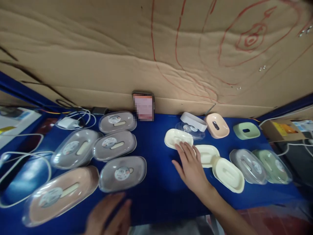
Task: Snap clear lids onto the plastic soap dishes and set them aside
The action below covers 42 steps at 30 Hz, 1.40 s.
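Note:
My right hand (pixel 192 168) reaches over the right half of the table, its fingers stretched out and apart. Its fingertips overlap the edge of a cream oval plastic tray (pixel 172 137); whether they touch it I cannot tell. Close by lie two more cream trays, one (pixel 207 155) partly behind the fingers and one (pixel 228 175) to their right. My left hand (pixel 109 213), smeared by motion, is at the front edge below a grey oval box with a clear cover and round label (pixel 122 174). No held thing shows in it.
Several more clear-covered oval boxes, grey and pink (pixel 66 192), cover the left side. Behind the cream trays stand a white ring-shaped part (pixel 193 122), a peach box (pixel 216 125) and a green one (pixel 246 130). A phone (pixel 144 106) leans on the cardboard wall (pixel 97 49). White cables (pixel 85 119) lie left.

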Each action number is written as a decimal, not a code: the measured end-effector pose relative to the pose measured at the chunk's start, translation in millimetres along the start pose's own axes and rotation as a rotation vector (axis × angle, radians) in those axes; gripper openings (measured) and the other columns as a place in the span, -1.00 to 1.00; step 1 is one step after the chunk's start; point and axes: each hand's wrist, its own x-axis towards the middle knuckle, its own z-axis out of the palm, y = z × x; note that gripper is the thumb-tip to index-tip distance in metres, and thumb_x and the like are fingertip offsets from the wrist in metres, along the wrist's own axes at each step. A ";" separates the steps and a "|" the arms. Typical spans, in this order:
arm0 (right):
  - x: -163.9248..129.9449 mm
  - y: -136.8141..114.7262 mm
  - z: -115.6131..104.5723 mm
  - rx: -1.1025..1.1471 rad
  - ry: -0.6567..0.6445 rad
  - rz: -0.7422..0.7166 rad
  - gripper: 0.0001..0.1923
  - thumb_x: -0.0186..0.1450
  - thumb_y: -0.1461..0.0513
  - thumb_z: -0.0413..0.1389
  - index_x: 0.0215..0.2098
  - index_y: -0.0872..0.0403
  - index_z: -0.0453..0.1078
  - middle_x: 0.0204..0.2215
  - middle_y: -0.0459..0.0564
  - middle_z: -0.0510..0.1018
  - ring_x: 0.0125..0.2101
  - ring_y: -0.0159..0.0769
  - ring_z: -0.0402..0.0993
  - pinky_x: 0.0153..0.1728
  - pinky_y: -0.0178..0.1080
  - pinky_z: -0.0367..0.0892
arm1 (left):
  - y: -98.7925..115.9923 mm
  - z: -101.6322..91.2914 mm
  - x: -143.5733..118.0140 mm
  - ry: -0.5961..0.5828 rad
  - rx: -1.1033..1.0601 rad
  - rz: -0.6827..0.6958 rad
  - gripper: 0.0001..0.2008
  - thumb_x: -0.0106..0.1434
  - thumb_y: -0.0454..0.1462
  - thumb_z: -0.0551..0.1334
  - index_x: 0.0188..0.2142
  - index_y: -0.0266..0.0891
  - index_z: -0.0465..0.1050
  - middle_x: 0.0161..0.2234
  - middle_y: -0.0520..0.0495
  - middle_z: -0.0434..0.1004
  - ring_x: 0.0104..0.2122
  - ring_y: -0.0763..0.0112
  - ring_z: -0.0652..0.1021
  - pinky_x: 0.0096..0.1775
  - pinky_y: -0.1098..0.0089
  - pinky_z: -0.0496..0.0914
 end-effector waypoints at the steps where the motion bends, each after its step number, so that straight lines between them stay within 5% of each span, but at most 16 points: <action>1: -7.3 6.4 -3.2 -0.010 0.008 0.020 -0.44 0.59 0.13 0.04 0.50 0.06 0.19 0.39 0.20 0.45 0.41 0.05 0.33 0.41 0.25 0.23 | 16.6 14.0 11.8 -0.059 -0.004 0.049 -0.26 0.40 -0.36 0.28 0.48 0.25 0.25 0.36 0.05 0.49 0.35 0.08 0.49 0.28 -0.05 0.56; 5: -45.1 21.0 -19.5 -0.047 0.065 0.103 -0.47 0.58 0.16 0.05 0.48 0.03 0.21 0.39 0.17 0.45 0.40 0.04 0.34 0.39 0.21 0.24 | 66.3 70.0 79.5 -0.192 0.016 0.285 -0.41 0.43 -0.46 0.14 0.39 -0.09 0.40 0.41 -0.16 0.44 0.32 0.11 0.53 0.28 0.07 0.50; 8: -79.9 38.1 -30.7 -0.082 0.157 0.153 -0.50 0.58 0.16 0.04 0.45 0.01 0.25 0.38 0.17 0.44 0.39 0.06 0.35 0.34 0.21 0.27 | 70.2 96.1 119.9 -0.189 0.088 0.261 -0.47 0.45 -0.43 0.11 0.37 -0.19 0.40 0.48 -0.23 0.31 0.41 0.04 0.42 0.33 0.01 0.42; 11: -114.6 66.8 -31.1 -0.131 0.229 0.177 -0.49 0.56 0.12 0.08 0.44 0.01 0.29 0.36 0.18 0.46 0.36 0.09 0.38 0.33 0.19 0.23 | 62.0 106.8 132.3 -0.217 0.145 0.221 -0.47 0.49 -0.38 0.13 0.40 -0.17 0.35 0.38 -0.21 0.45 0.37 0.03 0.45 0.37 -0.06 0.33; 15: -140.3 95.2 -16.7 -0.156 0.228 0.153 -0.45 0.55 0.10 0.11 0.46 0.00 0.29 0.35 0.14 0.50 0.30 0.08 0.46 0.34 0.16 0.20 | 59.9 105.7 128.9 -0.241 0.190 0.192 -0.50 0.52 -0.34 0.14 0.40 -0.09 0.36 0.06 -0.14 0.63 0.07 0.16 0.62 0.35 -0.05 0.32; 17: -138.4 98.2 -11.6 -0.108 0.207 0.125 -0.46 0.55 0.15 0.10 0.46 -0.02 0.28 0.33 0.11 0.53 0.30 0.02 0.48 0.31 0.11 0.27 | 62.9 104.1 131.7 -0.239 0.226 0.194 -0.46 0.52 -0.32 0.14 0.45 -0.10 0.29 0.15 -0.22 0.58 0.13 0.09 0.59 0.31 -0.05 0.35; 21: -113.8 91.7 -15.0 -0.013 0.132 -0.005 -0.49 0.55 0.24 0.09 0.44 -0.06 0.33 0.32 0.03 0.55 0.35 -0.07 0.45 0.34 0.06 0.31 | 66.9 106.4 147.1 -0.267 0.291 0.235 -0.42 0.52 -0.31 0.15 0.49 -0.21 0.21 0.39 -0.32 0.39 0.34 -0.10 0.43 0.31 -0.14 0.31; 26: -77.3 99.8 -29.0 0.046 -0.010 -0.245 -0.39 0.50 0.39 0.06 0.45 -0.12 0.33 0.35 -0.02 0.52 0.40 -0.17 0.39 0.44 0.09 0.29 | 68.3 108.0 149.7 -0.224 0.278 0.202 -0.67 0.51 -0.36 0.17 0.19 -0.14 0.52 0.02 -0.19 0.61 0.07 0.04 0.61 0.31 -0.21 0.28; 30: -49.8 125.3 -32.7 0.061 -0.002 -0.291 -0.33 0.45 0.47 0.00 0.45 -0.10 0.33 0.34 -0.01 0.53 0.43 -0.18 0.34 0.48 0.17 0.19 | 76.6 101.8 135.8 -0.227 0.193 0.191 -0.64 0.49 -0.44 0.16 0.16 -0.09 0.54 -0.09 -0.11 0.61 -0.06 0.15 0.63 0.23 -0.09 0.39; 34: -41.9 134.2 -31.9 0.020 0.038 -0.245 -0.32 0.44 0.49 -0.03 0.44 -0.09 0.33 0.41 0.01 0.45 0.47 -0.12 0.26 0.47 0.21 0.14 | 84.4 92.2 120.9 -0.204 0.108 0.151 -0.67 0.49 -0.45 0.17 0.10 -0.08 0.56 -0.10 -0.10 0.60 -0.09 0.18 0.63 0.05 0.08 0.51; 38: -63.6 119.8 -32.0 0.028 0.126 -0.130 -0.53 0.52 0.36 0.07 0.33 -0.06 0.44 0.20 0.05 0.64 0.25 -0.11 0.51 0.36 0.07 0.21 | 85.1 85.5 108.7 -0.090 0.027 0.077 -0.72 0.51 -0.43 0.20 0.09 -0.10 0.54 -0.09 -0.11 0.61 -0.07 0.23 0.63 0.01 0.22 0.54; 42: -85.0 101.6 -24.7 0.026 0.073 -0.060 -0.65 0.57 0.22 0.10 0.28 0.00 0.47 0.15 0.05 0.67 0.16 -0.13 0.57 0.34 0.02 0.17 | 82.8 86.8 105.9 -0.037 0.032 0.001 -0.73 0.52 -0.42 0.21 0.10 -0.11 0.52 -0.07 -0.13 0.59 -0.05 0.23 0.63 0.00 0.23 0.54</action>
